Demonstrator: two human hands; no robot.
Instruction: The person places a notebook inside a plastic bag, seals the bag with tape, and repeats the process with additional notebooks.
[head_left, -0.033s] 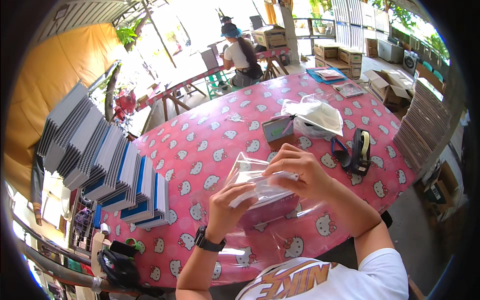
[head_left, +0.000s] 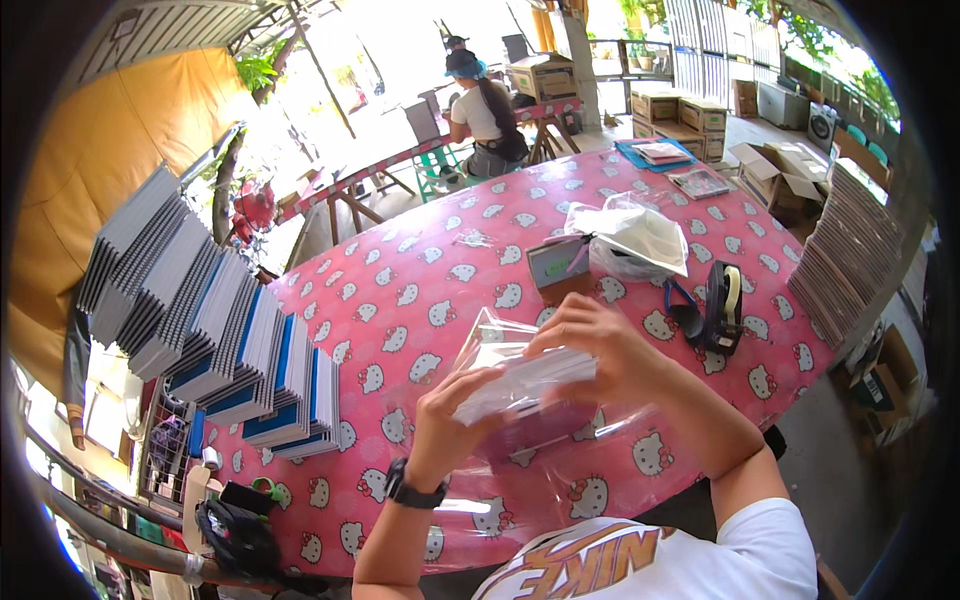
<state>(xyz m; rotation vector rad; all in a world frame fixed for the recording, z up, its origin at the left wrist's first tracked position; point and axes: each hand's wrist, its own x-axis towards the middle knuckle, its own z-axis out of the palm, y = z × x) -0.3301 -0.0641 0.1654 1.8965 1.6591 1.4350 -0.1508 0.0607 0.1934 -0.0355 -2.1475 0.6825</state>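
Observation:
A white stack of paper or thin pads point(head_left: 525, 385) is between my hands, tilted above the table, its edges blurred by motion. Clear plastic film point(head_left: 487, 328) stands up at its far left corner and also spreads below it; whether it fully encloses the stack I cannot tell. My left hand point(head_left: 445, 408), with a black watch at the wrist, grips the stack's left end. From the right, my right hand point(head_left: 600, 345) closes over the far right edge, fingers bent on top. Behind the stack stands a small open cardboard box point(head_left: 558, 268).
Rows of spiral-bound books point(head_left: 215, 325) line the table's left side. A tape dispenser point(head_left: 724, 308) and blue-handled scissors point(head_left: 683, 308) lie right, below a white plastic bag point(head_left: 635, 238). Stacked brown sheets point(head_left: 850, 250) stand at the right edge. Another person point(head_left: 482, 115) sits at a far table.
The white stack has tipped so that more of its thickness shows. My right hand has shifted slightly at its far edge. The left hand keeps its hold.

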